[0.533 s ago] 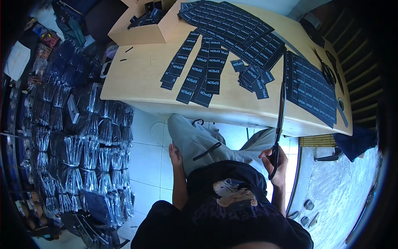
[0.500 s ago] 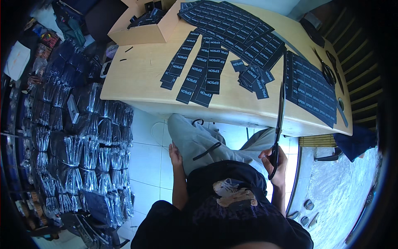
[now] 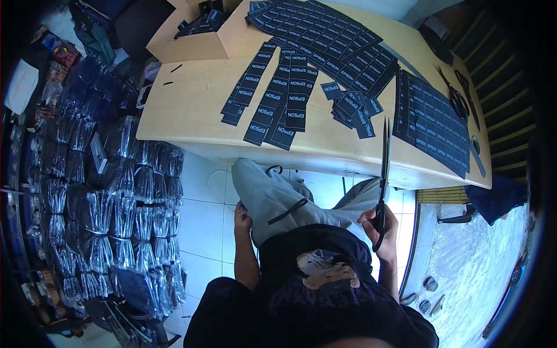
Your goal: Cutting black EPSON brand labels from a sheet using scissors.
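Near my right thigh, my right hand (image 3: 386, 229) is closed round the handles of long black scissors (image 3: 384, 174). Their blades point up toward the table edge and lie almost together, with nothing between them. My left hand (image 3: 243, 218) rests against the outer side of my left thigh, holding nothing visible, its fingers partly hidden. On the table, past the scissor tips, lies a small pile of cut black labels (image 3: 355, 110). Left of it are long black label strips (image 3: 275, 101), some overlapping. Uncut label sheets (image 3: 435, 119) lie at the right.
More label sheets (image 3: 316, 29) spread across the back of the wooden table (image 3: 191, 116). An open cardboard box (image 3: 191, 49) with black pieces inside stands at the back left. Other scissors (image 3: 458, 101) lie at the right edge. Plastic-wrapped black bundles (image 3: 116, 214) fill the floor at left.
My right hand and the scissors have shifted slightly left, the tips now lower and off the sheet's edge. My left hand's fingers have turned in against the thigh.
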Demonstrator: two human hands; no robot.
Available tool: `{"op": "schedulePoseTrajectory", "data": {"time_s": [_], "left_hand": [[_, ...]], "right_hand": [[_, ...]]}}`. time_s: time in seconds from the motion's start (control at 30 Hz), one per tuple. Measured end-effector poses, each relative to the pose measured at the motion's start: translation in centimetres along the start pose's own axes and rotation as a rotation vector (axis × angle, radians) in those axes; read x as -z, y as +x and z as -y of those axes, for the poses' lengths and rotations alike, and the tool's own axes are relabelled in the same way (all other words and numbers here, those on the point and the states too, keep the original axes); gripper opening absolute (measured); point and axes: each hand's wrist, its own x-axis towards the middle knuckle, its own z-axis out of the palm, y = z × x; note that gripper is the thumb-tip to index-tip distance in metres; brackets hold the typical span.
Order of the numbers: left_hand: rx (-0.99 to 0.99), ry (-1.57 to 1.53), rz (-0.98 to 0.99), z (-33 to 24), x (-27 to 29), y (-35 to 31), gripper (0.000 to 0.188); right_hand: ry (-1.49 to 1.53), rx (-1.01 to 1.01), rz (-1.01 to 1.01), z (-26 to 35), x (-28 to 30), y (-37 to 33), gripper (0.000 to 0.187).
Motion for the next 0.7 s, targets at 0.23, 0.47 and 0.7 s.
{"op": "schedulePoseTrajectory", "data": {"time_s": [0.23, 0.47, 0.7], "left_hand": [[0.264, -0.206, -0.154, 0.9, -7.2, -3.5, 0.013], [0.202, -0.073, -0.104, -0.6, -4.8, -3.5, 0.012], [0.030, 0.743, 0.021, -3.3, -9.3, -6.1, 0.012]], "right_hand": [[0.040, -0.009, -0.041, -0.6, 0.2, -0.1, 0.021], [0.070, 0.011, -0.015, -0.7, -0.3, 0.3, 0.022], [0.112, -0.051, 0.066, 0.5, -0.5, 0.1, 0.021]]}}
